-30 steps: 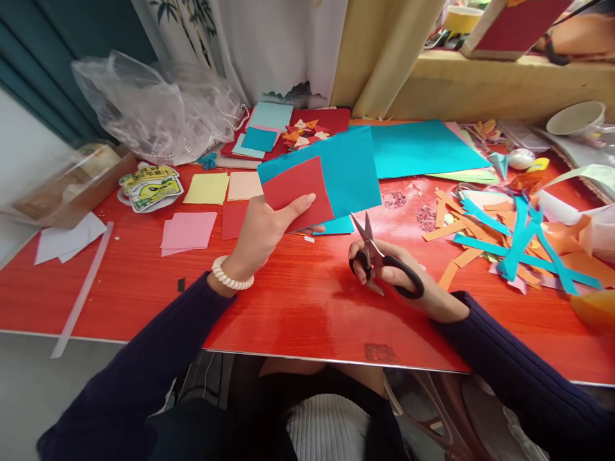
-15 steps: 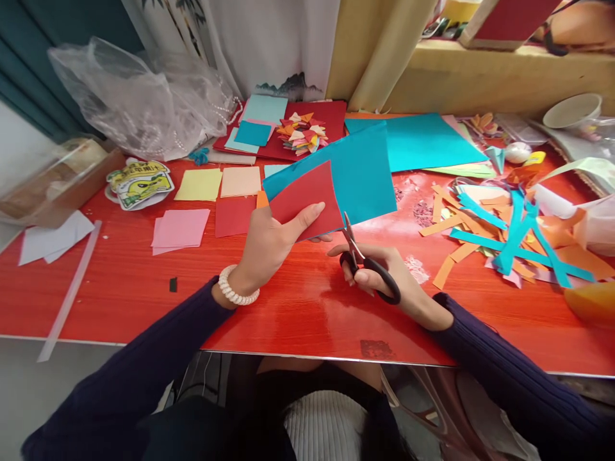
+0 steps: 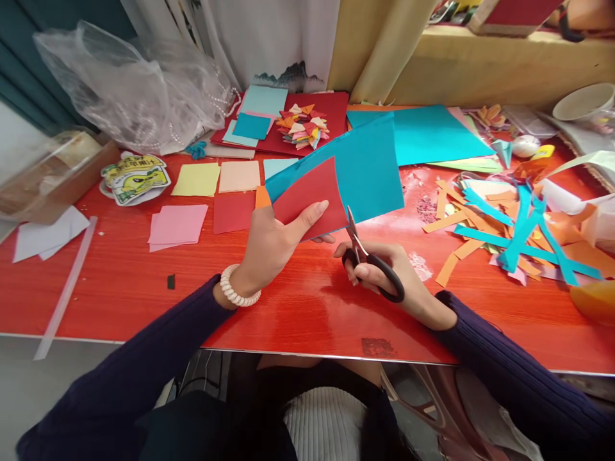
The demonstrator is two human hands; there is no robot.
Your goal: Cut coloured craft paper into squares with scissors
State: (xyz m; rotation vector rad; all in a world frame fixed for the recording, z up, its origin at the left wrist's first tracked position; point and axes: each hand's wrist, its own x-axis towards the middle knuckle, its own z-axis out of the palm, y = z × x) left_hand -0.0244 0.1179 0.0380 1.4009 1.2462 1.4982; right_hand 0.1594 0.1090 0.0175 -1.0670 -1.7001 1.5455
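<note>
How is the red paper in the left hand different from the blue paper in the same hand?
The red paper is smaller; the blue paper is bigger and sticks out well past it on the right. The red paper is in front, under the thumb, while the blue paper is behind it. Both are sheets held tilted in the left hand.
</note>
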